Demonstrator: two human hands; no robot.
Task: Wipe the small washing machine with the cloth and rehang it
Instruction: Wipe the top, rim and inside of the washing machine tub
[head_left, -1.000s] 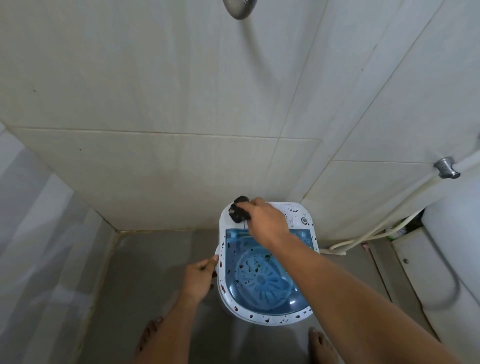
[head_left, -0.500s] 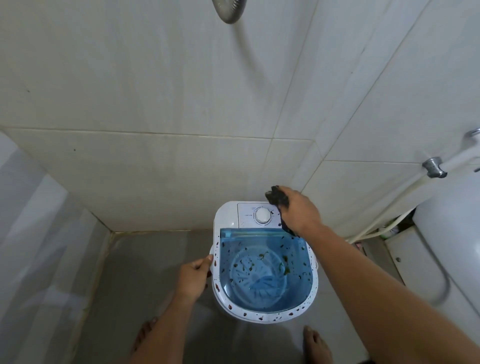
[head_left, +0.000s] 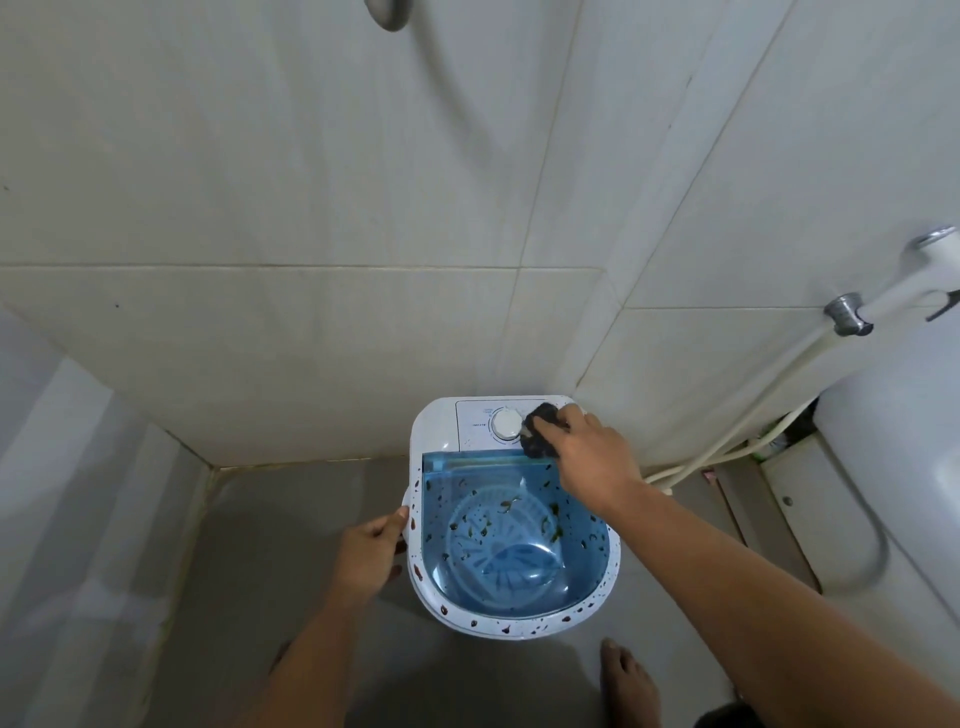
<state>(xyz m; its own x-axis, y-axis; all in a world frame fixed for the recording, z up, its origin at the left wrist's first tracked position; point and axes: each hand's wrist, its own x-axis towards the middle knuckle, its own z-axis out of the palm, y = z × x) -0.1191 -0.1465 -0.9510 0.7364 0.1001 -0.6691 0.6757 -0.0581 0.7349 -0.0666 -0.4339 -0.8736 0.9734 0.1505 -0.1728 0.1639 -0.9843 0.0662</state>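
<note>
The small white washing machine (head_left: 437, 431) stands on the floor against the tiled wall, with a clear blue lid (head_left: 514, 551) and dark specks over the lid and rim. My right hand (head_left: 584, 451) is shut on a bunched dark cloth (head_left: 540, 430), pressing it onto the white control panel just right of the round dial (head_left: 506, 424). My left hand (head_left: 370, 552) grips the machine's left rim, thumb on the edge.
A white hose (head_left: 748, 415) runs from a wall tap (head_left: 847, 314) down to the floor at the right. A white toilet (head_left: 893, 499) fills the right side. A shower head (head_left: 387, 13) hangs overhead. My bare foot (head_left: 626, 680) stands in front of the machine.
My right hand slid the cloth from the panel's left corner across to the right side, then slightly back beside the dial. The left hand stayed on the rim.
</note>
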